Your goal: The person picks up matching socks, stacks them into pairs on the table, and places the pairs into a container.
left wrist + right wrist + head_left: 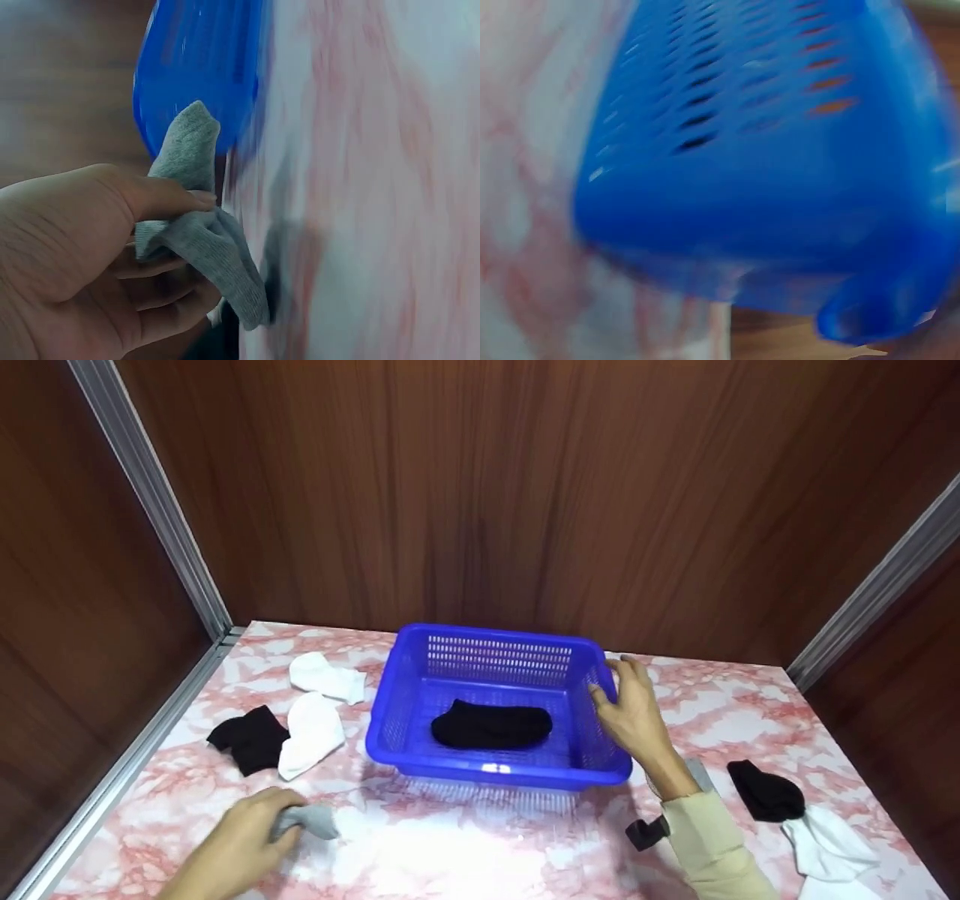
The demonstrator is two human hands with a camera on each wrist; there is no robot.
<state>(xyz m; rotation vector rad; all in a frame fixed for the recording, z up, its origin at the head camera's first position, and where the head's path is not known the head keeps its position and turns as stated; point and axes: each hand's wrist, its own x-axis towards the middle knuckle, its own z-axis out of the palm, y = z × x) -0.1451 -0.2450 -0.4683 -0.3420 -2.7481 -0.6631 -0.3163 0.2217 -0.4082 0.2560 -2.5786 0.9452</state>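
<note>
The basket [450, 767] is smooth, glossy plastic; the grey sock [225, 259] is matt, ribbed cloth. The tabletop [405, 855] appears smooth and shiny. A wood-grained panel [480, 510] lines its far edge; a metal rail [127, 769], its left.

One rectangular blue perforated plastic basket [450, 768] stands on one pink-and-white marbled surface [720, 706]. Three black fabric socks show: one sock [491, 727] inside the basket, one sock [251, 739] at left, one sock [765, 792] at right. White fabric socks number at least three: a sock [321, 678] and another sock [310, 736] at left, a sock [829, 844] at right; whether the white cloth [832, 889] below is a fourth cannot be told. One grey knit sock [217, 255] is certain. Grips total two, left grip [244, 838] and right grip [632, 711].
</note>
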